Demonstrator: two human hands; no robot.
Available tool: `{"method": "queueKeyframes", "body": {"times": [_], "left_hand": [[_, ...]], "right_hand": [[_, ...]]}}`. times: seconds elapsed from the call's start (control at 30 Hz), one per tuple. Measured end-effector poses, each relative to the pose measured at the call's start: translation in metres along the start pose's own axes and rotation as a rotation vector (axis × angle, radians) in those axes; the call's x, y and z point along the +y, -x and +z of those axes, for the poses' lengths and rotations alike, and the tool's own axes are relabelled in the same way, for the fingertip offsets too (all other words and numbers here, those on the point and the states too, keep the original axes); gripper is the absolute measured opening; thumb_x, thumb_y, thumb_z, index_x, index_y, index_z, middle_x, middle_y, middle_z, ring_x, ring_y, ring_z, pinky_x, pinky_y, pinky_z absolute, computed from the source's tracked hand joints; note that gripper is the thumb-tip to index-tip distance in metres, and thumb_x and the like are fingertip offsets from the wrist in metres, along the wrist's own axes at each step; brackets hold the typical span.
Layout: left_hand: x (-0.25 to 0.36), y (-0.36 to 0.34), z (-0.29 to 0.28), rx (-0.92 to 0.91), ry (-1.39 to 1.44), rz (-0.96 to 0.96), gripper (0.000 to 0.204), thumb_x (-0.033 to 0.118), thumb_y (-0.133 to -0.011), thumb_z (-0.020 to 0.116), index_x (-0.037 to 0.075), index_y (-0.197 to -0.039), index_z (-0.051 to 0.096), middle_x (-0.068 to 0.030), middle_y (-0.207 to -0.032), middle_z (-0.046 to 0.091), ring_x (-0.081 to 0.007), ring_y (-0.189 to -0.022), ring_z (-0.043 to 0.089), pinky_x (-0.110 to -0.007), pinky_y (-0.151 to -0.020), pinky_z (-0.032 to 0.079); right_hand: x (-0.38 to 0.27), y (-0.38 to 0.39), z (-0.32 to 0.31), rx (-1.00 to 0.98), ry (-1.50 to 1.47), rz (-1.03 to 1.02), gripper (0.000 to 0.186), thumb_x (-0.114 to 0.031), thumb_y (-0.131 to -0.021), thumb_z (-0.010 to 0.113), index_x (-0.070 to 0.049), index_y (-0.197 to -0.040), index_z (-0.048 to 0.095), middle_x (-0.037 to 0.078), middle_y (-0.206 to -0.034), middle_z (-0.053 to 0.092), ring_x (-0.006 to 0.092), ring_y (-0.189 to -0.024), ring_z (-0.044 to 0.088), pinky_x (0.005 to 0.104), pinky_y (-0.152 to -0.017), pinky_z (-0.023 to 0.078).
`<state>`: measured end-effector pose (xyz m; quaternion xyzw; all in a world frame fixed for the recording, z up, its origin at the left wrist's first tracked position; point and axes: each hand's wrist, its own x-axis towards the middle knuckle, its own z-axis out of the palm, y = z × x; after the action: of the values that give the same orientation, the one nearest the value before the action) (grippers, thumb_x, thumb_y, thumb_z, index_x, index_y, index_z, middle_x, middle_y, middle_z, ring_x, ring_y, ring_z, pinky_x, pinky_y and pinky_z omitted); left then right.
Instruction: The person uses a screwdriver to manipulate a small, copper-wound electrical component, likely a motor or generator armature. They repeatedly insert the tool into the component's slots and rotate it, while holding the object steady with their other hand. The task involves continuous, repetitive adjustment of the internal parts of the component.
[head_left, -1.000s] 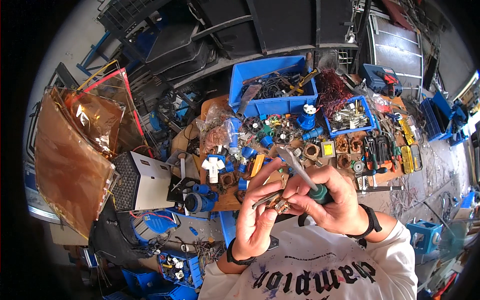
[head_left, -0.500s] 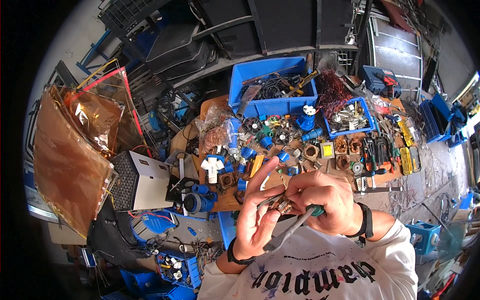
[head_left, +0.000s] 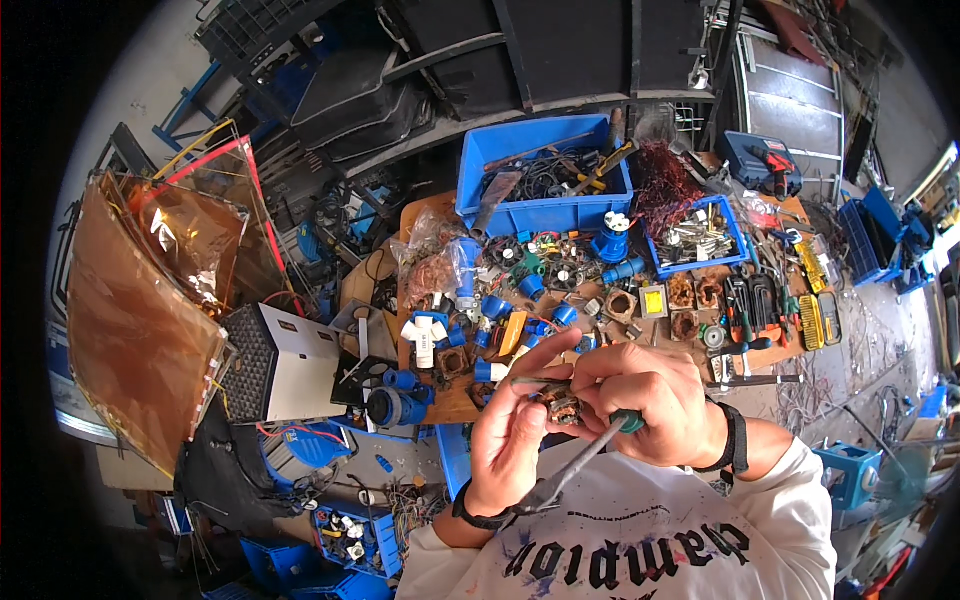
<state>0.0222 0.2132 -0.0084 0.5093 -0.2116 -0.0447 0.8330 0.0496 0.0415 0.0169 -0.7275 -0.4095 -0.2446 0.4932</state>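
My left hand (head_left: 503,445) pinches a small brown-and-copper part (head_left: 563,408), which looks like a wire-wound piece, between thumb and fingers. Its upper fingers stretch out past the part. My right hand (head_left: 660,400) is closed and pressed up against the same part from the right. Out of the right fist runs a tool (head_left: 590,460) with a green grip and a long grey shaft, slanting down to the left over my left wrist. Its exact kind is unclear. A thin dark strip (head_left: 538,384) lies across the left fingers; fingers hide where it leads.
Beyond my hands, the wooden table (head_left: 455,405) carries blue plug parts, square copper coils (head_left: 683,325) and pliers (head_left: 740,305). A big blue bin (head_left: 545,217) of scrap and a small blue tray (head_left: 704,263) of metal bits stand at the back. Left is a white box (head_left: 305,350).
The left fingers have curled lower, and the copper part has turned a little in them. The grey shaft's far end has swung slightly down and left. My right fist stays nearly in place.
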Motion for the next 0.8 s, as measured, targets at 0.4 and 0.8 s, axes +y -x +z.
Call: {"method": "queueKeyframes", "body": {"times": [0.4,0.8], "left_hand": [[0.001,-0.001,0.006,0.006,0.121,-0.090,0.036,0.024,-0.101,0.036,-0.006,-0.120,0.042,-0.0252,-0.135,0.036,-0.0222,-0.084,0.063,-0.034,-0.063,0.060],[0.001,-0.001,0.007,0.073,-0.483,0.079,0.046,0.027,-0.101,0.033,-0.004,-0.134,0.039,-0.0179,-0.137,0.037,-0.0189,-0.098,0.056,-0.028,-0.073,0.052]], "right_hand": [[-0.009,0.004,-0.004,-0.008,0.100,0.032,0.038,-0.001,-0.063,0.070,-0.006,-0.095,0.051,0.011,-0.095,0.060,0.0247,-0.069,0.064,0.0339,-0.055,0.051],[-0.018,-0.008,-0.010,0.041,-0.166,0.328,0.024,0.002,-0.075,0.071,-0.004,-0.090,0.053,0.012,-0.092,0.061,0.0281,-0.086,0.063,0.0336,-0.070,0.051]]}}
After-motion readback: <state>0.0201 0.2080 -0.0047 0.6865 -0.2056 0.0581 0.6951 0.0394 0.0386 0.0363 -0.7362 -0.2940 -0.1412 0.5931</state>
